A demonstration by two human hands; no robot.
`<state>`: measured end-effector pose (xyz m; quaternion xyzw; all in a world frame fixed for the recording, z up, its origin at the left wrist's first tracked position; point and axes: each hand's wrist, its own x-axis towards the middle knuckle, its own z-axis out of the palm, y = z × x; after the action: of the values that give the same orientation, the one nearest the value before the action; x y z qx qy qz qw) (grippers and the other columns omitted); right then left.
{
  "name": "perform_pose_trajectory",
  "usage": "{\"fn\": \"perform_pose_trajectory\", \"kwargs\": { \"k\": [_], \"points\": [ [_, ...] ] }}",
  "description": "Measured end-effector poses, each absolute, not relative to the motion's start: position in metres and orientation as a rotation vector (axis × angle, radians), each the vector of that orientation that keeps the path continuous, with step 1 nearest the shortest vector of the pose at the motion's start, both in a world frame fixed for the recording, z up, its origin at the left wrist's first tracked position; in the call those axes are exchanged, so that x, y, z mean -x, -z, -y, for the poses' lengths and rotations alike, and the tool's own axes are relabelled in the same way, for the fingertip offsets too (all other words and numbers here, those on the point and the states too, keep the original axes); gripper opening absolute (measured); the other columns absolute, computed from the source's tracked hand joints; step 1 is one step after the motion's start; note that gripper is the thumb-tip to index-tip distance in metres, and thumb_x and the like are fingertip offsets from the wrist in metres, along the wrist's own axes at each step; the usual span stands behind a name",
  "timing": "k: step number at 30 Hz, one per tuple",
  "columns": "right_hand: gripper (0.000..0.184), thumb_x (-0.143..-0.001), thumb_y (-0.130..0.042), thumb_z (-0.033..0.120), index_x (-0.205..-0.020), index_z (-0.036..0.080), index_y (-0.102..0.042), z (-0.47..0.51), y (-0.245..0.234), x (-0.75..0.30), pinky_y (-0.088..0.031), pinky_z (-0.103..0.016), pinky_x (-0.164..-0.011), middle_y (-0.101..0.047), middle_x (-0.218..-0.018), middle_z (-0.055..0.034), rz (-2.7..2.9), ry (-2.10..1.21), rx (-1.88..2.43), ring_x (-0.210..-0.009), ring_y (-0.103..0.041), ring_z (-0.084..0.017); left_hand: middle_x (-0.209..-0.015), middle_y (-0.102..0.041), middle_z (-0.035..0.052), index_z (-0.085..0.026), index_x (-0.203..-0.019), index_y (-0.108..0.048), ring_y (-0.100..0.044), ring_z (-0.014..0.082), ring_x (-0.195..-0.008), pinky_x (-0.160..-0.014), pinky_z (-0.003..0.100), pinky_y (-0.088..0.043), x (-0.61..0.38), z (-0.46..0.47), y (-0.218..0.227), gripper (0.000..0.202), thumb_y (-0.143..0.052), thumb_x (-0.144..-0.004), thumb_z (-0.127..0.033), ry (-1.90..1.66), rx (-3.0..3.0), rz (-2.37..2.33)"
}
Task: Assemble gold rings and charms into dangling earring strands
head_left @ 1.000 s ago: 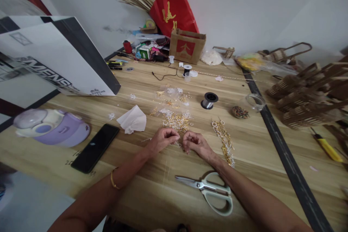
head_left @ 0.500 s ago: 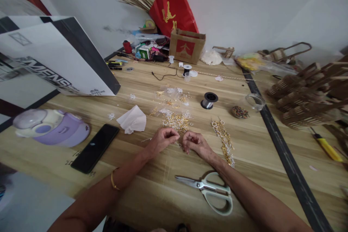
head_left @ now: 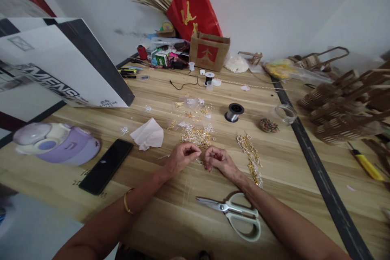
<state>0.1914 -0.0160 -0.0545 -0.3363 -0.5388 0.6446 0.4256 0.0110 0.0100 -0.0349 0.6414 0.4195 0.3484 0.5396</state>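
Note:
My left hand [head_left: 185, 156] is closed in a pinch, thumb against forefinger, at the near edge of a pile of gold and silver beads [head_left: 196, 136]. Facing it, a small gap away, my right hand [head_left: 219, 160] has its fingers curled together. Whatever either hand pinches is too small to name. A tiny ring lies on the table between and just below the fingertips. To the right of my right hand lies a bundle of gold and silver beaded strands [head_left: 250, 156]. Scissors [head_left: 227, 207] with pale handles rest below my right hand, blades pointing left.
A wire spool [head_left: 234, 112] stands beyond the pile, and a tipped clear jar [head_left: 285, 114] spills dark beads [head_left: 269, 125]. On the left are a tissue [head_left: 148, 134], a phone [head_left: 106, 166], a purple bottle [head_left: 61, 143] and a large box [head_left: 88, 65]. Woven baskets [head_left: 344, 107] crowd the right.

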Motion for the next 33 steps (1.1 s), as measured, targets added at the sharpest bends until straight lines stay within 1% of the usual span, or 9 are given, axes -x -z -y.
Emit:
{"fn": "perform_pose_trajectory", "kwargs": {
  "k": [6, 13, 27, 33],
  "points": [
    [0.022, -0.078, -0.064, 0.035, -0.073, 0.015, -0.055, 0.0158, 0.0550, -0.1913, -0.045, -0.019, -0.046, -0.056, -0.055, 0.0029, 1.353, -1.601, 0.849, -0.045, -0.051, -0.008, -0.070, -0.064, 0.0035, -0.011, -0.074, -0.064, -0.056, 0.0122, -0.066, -0.062, 0.021, -0.042, -0.0119, -0.0079, 0.0377, 0.011, -0.061, -0.073, -0.022, -0.874, -1.595, -1.028],
    [0.022, -0.078, -0.065, 0.034, -0.072, 0.015, -0.055, 0.0157, 0.0537, -0.1908, -0.045, -0.019, -0.045, -0.056, -0.053, 0.0029, 1.332, -1.605, 0.843, -0.044, -0.051, -0.008, -0.069, -0.063, 0.0031, -0.013, -0.072, -0.064, -0.057, 0.0129, -0.066, -0.063, 0.022, -0.044, -0.0130, -0.0053, 0.0354, 0.009, -0.060, -0.073, -0.021, -0.887, -1.622, -1.058],
    [0.022, -0.077, -0.065, 0.034, -0.072, 0.015, -0.055, 0.0159, 0.0533, -0.1901, -0.045, -0.019, -0.045, -0.056, -0.054, 0.0033, 1.315, -1.621, 0.847, -0.044, -0.051, -0.008, -0.072, -0.062, 0.0040, -0.012, -0.075, -0.064, -0.058, 0.0134, -0.069, -0.065, 0.023, -0.045, -0.0125, -0.0027, 0.0391, 0.009, -0.059, -0.076, -0.021, -0.905, -1.706, -1.047],
    [0.022, -0.077, -0.065, 0.034, -0.073, 0.015, -0.055, 0.0159, 0.0536, -0.1904, -0.046, -0.020, -0.045, -0.057, -0.054, 0.0028, 1.327, -1.612, 0.858, -0.045, -0.052, -0.008, -0.071, -0.062, 0.0037, -0.013, -0.073, -0.064, -0.057, 0.0134, -0.069, -0.065, 0.023, -0.046, -0.0137, -0.0024, 0.0385, 0.008, -0.060, -0.075, -0.020, -0.924, -1.720, -1.058]
  ]
}}
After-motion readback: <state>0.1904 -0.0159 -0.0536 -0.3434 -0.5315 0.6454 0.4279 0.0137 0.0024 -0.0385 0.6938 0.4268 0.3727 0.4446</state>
